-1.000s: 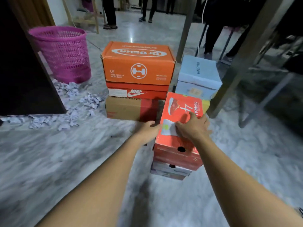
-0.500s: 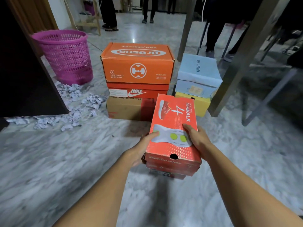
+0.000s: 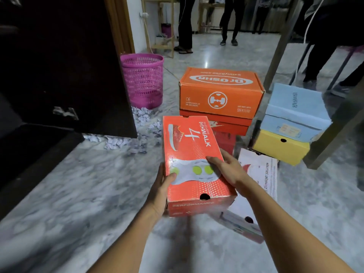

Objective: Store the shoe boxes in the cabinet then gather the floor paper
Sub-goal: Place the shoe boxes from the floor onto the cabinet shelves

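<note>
Red rectangular cardboard shoe box (image 3: 194, 154), both sides grasped by fingers (image 3: 214, 160) of left hand (image 3: 159, 187) and right hand (image 3: 231, 171).

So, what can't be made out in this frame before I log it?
Head view only.
- Cabinet interior: too dark to show shelves or free space.
- Left hand: fingers hidden behind the red GOwalk box; only the thumb shows.
- Nike box: mostly covered by the red GOwalk box.
- White box: blurred, partly behind the right hand and forearm.
</note>
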A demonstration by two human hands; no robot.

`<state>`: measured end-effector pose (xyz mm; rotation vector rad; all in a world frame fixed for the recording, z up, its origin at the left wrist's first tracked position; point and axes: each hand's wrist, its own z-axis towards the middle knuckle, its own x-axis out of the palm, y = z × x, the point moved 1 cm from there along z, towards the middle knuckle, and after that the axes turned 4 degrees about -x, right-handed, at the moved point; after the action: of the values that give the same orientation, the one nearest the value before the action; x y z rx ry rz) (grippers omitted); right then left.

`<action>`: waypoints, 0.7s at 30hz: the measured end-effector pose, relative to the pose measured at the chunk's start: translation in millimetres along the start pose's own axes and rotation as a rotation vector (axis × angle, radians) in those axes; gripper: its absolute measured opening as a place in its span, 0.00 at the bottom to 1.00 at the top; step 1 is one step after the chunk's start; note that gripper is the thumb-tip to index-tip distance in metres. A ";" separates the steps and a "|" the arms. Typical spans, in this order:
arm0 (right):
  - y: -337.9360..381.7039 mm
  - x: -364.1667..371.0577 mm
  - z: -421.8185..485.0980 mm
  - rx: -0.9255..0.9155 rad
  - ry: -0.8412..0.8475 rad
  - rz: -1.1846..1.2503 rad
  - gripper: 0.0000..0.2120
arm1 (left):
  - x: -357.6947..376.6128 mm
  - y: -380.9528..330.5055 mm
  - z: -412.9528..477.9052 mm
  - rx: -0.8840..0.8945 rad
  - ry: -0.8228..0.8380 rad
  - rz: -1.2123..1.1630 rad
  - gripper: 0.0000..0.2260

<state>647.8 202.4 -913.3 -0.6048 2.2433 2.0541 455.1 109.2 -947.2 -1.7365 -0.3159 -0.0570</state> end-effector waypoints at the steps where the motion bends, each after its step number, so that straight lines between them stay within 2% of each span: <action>1: 8.0 12.6 6.5 -0.021 0.041 0.002 0.19 | -11.6 -4.5 -4.9 0.024 -0.046 -0.016 0.24; 4: 38.3 53.7 24.5 -0.067 0.176 -0.021 0.21 | -46.4 -12.9 -19.0 0.059 -0.223 -0.054 0.22; 6: 62.2 84.0 33.1 -0.094 0.261 -0.053 0.19 | -73.5 -18.7 -24.4 0.049 -0.353 -0.085 0.20; 11: 117.3 141.6 55.8 -0.166 0.374 -0.154 0.09 | -130.6 -58.1 -21.1 0.032 -0.537 -0.079 0.23; 16: 195.9 199.3 90.5 -0.246 0.392 -0.255 0.12 | -184.3 -121.9 0.6 -0.021 -0.647 -0.097 0.34; 21: 254.1 244.9 123.8 -0.299 0.479 -0.358 0.14 | -213.4 -167.2 8.3 -0.105 -0.672 -0.147 0.28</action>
<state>314.9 271.4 -757.4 -1.5381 1.8226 2.2346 208.5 105.2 -834.3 -1.7943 -0.9443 0.4188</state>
